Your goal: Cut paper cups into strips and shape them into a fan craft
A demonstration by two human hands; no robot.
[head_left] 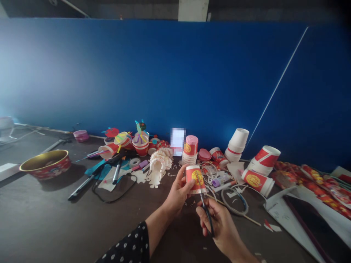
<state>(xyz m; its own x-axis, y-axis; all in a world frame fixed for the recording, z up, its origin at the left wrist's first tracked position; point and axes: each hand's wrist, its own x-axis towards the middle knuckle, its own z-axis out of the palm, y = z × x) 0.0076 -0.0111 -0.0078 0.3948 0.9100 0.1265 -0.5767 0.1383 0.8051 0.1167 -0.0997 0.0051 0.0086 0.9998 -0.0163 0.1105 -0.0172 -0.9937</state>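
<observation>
Near the centre, my left hand (pixel 177 190) is closed round a red and white paper cup (pixel 194 171) with a yellow emblem, its thumb pressed on the front. The cup is held bottom up, its rim toward me. My right hand (pixel 215 219) grips black-handled scissors (pixel 210 223) from below. The scissor blades reach the cup's lower edge, where the wall looks cut into strips. Behind my hands stands a stack of paper cups (pixel 189 157). A pile of cut white cups (pixel 159 168) lies left of my left hand.
A gold-lined bowl (pixel 46 170) stands at the left. Black-and-white markers (pixel 85 186) and decorated cups (pixel 141 146) lie mid-left. On the right are hoops (pixel 237 201), stacked cups (pixel 263 164), white sheets (pixel 298 223) and a dark tablet-like device (pixel 318 223). A blue partition (pixel 164 73) rises behind.
</observation>
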